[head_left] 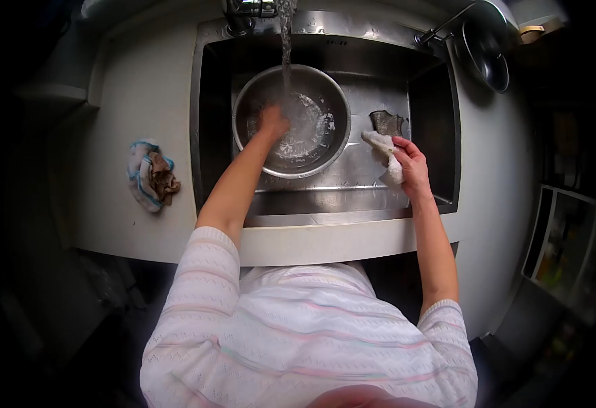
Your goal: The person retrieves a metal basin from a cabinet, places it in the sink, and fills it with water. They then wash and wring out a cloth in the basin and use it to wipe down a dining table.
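Observation:
Water runs from the faucet [247,8] into a round metal basin [342,129] standing in the left part of the steel sink [359,178]. My left hand [273,122] is inside the basin beside the falling stream, its fingers blurred by water and steam. On the sink's right side my right hand [410,163] has its fingers closed on a white cloth [381,142], which hangs down by the palm. Just beyond that cloth a dark grey piece of material [387,123] lies on the sink floor.
A crumpled white and blue cloth and a brown cloth [162,178] lie on the counter [118,102] left of the sink. A dark pan [485,58] is at the back right, beyond the sink's corner. The counter's front edge runs below my forearms.

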A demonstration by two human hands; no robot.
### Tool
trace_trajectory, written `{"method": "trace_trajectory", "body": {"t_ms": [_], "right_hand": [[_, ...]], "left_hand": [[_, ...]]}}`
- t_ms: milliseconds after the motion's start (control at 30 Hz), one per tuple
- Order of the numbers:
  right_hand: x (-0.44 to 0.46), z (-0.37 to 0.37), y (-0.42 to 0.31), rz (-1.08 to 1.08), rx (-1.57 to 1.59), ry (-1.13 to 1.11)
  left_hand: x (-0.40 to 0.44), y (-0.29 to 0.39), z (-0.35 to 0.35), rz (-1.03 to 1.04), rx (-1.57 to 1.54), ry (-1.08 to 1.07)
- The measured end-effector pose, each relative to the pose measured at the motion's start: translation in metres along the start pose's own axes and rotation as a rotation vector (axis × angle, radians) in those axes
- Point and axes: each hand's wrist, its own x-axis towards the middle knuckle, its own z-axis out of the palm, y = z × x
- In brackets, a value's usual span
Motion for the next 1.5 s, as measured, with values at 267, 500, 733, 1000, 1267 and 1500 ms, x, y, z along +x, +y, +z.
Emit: {"method": "trace_trajectory", "body": {"t_ms": [267, 500, 733, 1000, 1267, 1500], "right_hand": [[0.021, 0.041, -0.026, 0.059, 0.044, -0.145], [0.070, 0.124, -0.003, 0.072, -0.228, -0.548], [0.082, 0.169, 0.089, -0.588, -1.253, -0.501], [0.107, 0.156, 0.083, -0.301, -1.085, -0.515], [0.100, 0.136, 0.034, -0.145, -0.389, -0.527], [0.085, 0.166, 0.081, -0.483, -0.724, -0.546]], "left_hand": [[-0.022, 0.027, -0.031, -0.089, 0.062, 0.032], [-0.192, 0.075, -0.145, 0.042, 0.213, 0.766], [-0.266, -0.007, -0.169, -0.223, 0.130, 1.050], [-0.169, 0.087, -0.154, 0.057, -0.858, 0.595], [-0.124, 0.065, -0.124, -0.026, -1.491, 0.353], [-0.143, 0.070, -0.131, 0.008, -1.473, 0.343]]}}
